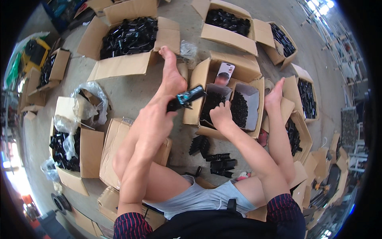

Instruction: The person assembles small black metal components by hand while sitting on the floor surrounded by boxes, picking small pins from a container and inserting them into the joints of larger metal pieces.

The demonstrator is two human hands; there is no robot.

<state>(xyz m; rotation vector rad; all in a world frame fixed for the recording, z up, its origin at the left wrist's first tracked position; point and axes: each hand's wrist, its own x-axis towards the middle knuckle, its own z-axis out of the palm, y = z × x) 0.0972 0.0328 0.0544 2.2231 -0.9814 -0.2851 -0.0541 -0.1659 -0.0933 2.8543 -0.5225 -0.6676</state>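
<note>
Between the person's bare legs, just beyond the grey shorts point(199, 199), several ridged black strips point(221, 164) lie on the concrete floor point(181, 159). Farther out, the left hand point(159, 113) has its fingers closed around a black part point(191, 95) with teal glints, which is raised near the left side of an open cardboard box point(192, 115). The right hand point(221, 114) dips its fingertips to the small black pieces point(209, 106) in the box's left grey tray; whether it pinches any, I cannot tell. More pieces fill the right tray point(251, 95). Behind the trays leans a phone point(224, 74). Farthest off, a large carton point(119, 68) holds heaped black parts point(131, 38).
</note>
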